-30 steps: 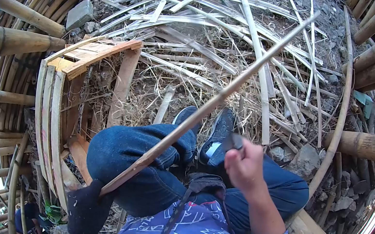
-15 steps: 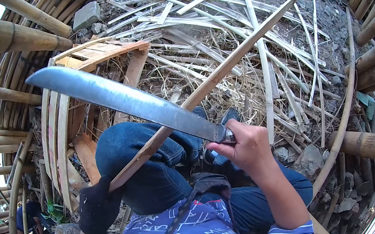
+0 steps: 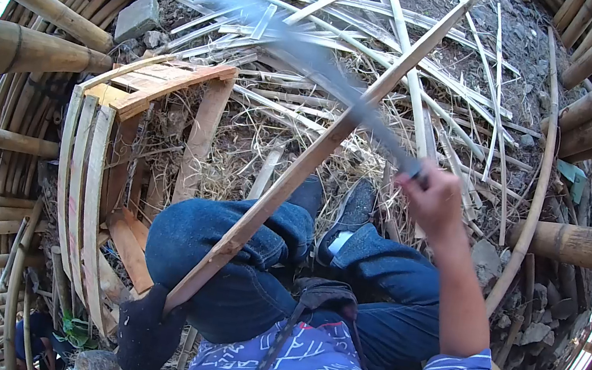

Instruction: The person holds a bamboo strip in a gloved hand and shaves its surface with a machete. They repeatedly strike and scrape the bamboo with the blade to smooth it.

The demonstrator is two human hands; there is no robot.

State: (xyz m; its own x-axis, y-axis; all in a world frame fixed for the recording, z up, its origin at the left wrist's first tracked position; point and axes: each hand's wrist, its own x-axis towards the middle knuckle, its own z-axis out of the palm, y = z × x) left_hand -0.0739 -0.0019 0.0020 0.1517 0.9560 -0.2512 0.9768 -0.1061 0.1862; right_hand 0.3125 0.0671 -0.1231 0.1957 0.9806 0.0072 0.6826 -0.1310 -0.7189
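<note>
My left hand (image 3: 149,332), in a dark glove, grips the lower end of a long wooden stick (image 3: 260,214). The stick slants up and to the right, across my jeans and over the ground. My bare right hand (image 3: 433,199) is closed round the handle of a large knife (image 3: 314,68). Motion blurs its blade, which points up and left and crosses the upper half of the stick. Whether blade and stick touch, I cannot tell.
A slatted wooden crate (image 3: 90,191) stands at the left. Split bamboo strips (image 3: 335,32) and dry fibres lie ahead of my shoes (image 3: 349,217). Bamboo poles (image 3: 573,246) line both sides. A person (image 3: 42,342) is partly visible at the lower left.
My right hand has moved up and to the right. The knife has swung from nearly level to pointing up and left, crossing the stick higher up. My left hand has barely shifted.
</note>
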